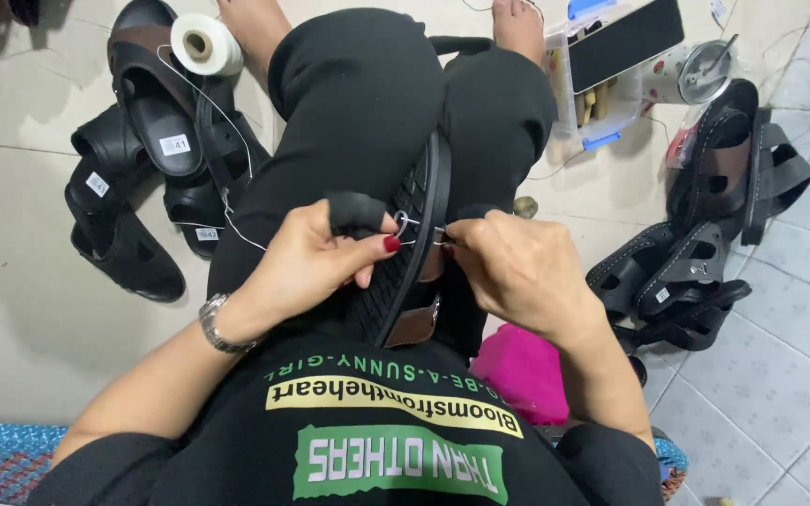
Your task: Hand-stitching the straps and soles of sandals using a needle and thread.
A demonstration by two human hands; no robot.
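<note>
- Head view: the person sits on the floor (11,309) with knees drawn up, and a black sandal (412,253) stands on edge between the legs, its ribbed sole turned toward the left hand.
- The left hand (316,258) is closed on the sandal's sole edge; a black sleeve covers one fingertip, and the thumb presses beside a small metal ring or needle eye at the rim.
- The right hand (522,272) is closed just across the sandal from the left hand, its fingertips pinching something small at the sandal's rim; what exactly it pinches is too small to tell.
- The two hands sit close together, with only the sandal's edge between them.
- A thin white thread (227,201) runs from the left hand's fingers up and away to a white thread spool (206,44) lying well beyond the left hand.
- A silver wristwatch (219,325) sits on the left wrist.
- Beyond and outside the left hand lies a pile of black sandals (142,178), some with small white stickers.
- Outside the right hand lies another pile of black strapped sandals (696,253).
- Far beyond the right hand stand a clear plastic box (602,84) and a lidded cup (691,73).
- A pink cloth (522,370) lies under the right forearm.
</note>
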